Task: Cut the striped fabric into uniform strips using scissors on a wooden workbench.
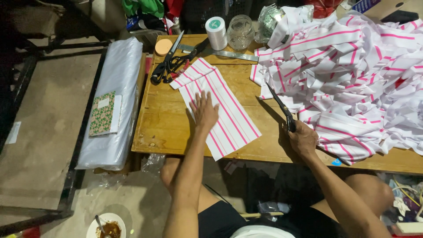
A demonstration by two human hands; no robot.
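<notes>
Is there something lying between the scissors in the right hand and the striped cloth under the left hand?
Nothing visible does. The right hand holds the scissors off the cloth's right edge, with only bare table between them. The left hand lies flat on the striped cloth. The cloth pile lies further right.

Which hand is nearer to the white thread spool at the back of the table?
Left. The left hand lies flat on the striped cloth piece, below the thread spool. The right hand, gripping scissors, sits farther toward the table's front right.
</notes>
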